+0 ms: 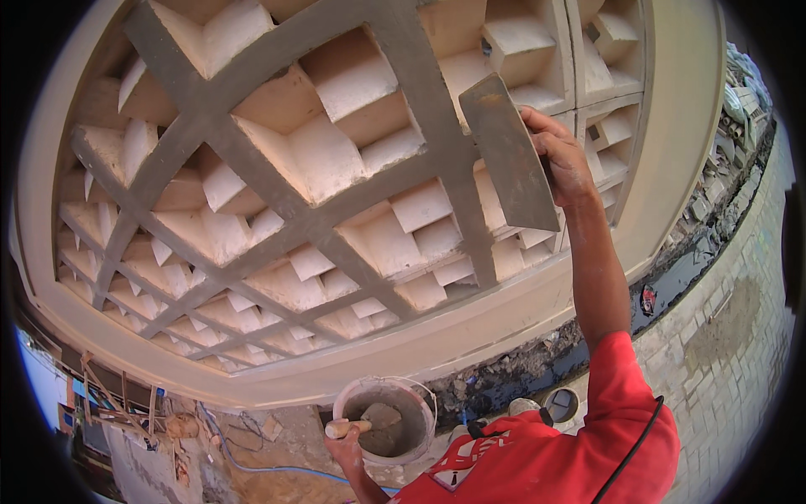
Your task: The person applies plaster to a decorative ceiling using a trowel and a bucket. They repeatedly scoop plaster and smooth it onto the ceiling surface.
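My right hand (561, 160) is raised at the wall, fingers closed around the back of a rectangular plastering trowel (510, 155). The trowel's flat grey face is smeared and stands close to the lattice block wall (453, 168); whether it touches is unclear. Grey mortar covers the broad joints between the pale, recessed blocks. Low down, my left hand (344, 449) grips the wooden handle of a pointing trowel (348, 428) over a bucket (342, 403). The trowel's blade reaches inside, where grey mortar (388, 437) lies; the blade's outline blends with it.
A dark, wet trench (579, 357) runs along the wall's foot, with rubble (714, 181) farther right. Paving bricks (705, 386) border it. A small round container (561, 405) stands beside me. A blue hose (277, 469) crosses the ground, and timber scraps (122, 403) lie at left.
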A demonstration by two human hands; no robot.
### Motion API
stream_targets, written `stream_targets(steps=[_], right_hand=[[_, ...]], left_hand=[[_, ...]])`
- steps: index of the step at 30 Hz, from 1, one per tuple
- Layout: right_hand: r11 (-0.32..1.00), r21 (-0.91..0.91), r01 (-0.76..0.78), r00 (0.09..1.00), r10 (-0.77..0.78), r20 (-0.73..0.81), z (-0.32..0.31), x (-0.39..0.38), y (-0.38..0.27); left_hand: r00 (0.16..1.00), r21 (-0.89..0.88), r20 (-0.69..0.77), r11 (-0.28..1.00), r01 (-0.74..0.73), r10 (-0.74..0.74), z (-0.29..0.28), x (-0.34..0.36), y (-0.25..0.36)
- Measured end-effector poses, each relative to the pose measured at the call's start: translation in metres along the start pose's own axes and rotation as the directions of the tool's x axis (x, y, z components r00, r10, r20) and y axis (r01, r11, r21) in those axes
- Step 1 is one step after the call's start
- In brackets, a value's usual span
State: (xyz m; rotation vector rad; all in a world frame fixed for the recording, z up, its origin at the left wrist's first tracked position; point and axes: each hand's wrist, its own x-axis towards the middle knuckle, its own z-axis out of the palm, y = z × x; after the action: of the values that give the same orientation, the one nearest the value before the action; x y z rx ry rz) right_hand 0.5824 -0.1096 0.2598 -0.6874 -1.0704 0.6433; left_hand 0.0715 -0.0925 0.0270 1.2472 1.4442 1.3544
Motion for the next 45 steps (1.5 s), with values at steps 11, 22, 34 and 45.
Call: stream_targets(steps=[11, 22, 34, 45], right_hand=[[0.97, -0.24, -0.047, 0.999, 0.044, -0.019, 0.019, 0.006, -0.012], [0.928, -0.371, 0.043, 0.986, -0.099, -0.135, 0.019, -0.012, -0.024], [0.152, -0.977, 0.146, 0.923, -0.375, 0.079, 0.047, -0.065, 0.042], [0.032, -0.996, 0.083, 0.845, -0.533, 0.053, 0.058, -0.034, 0.084]], left_hand=[[1.0, 0.057, -0.007, 0.998, -0.009, 0.01, -0.005, 0.002, -0.019], [0.997, 0.035, 0.06, 0.998, -0.055, 0.053, 0.008, -0.002, -0.013], [0.999, 0.062, 0.051, 0.998, 0.01, -0.013, 0.006, -0.005, -0.019], [0.999, 0.071, 0.042, 0.997, 0.012, -0.015, -0.01, 0.001, -0.035]])
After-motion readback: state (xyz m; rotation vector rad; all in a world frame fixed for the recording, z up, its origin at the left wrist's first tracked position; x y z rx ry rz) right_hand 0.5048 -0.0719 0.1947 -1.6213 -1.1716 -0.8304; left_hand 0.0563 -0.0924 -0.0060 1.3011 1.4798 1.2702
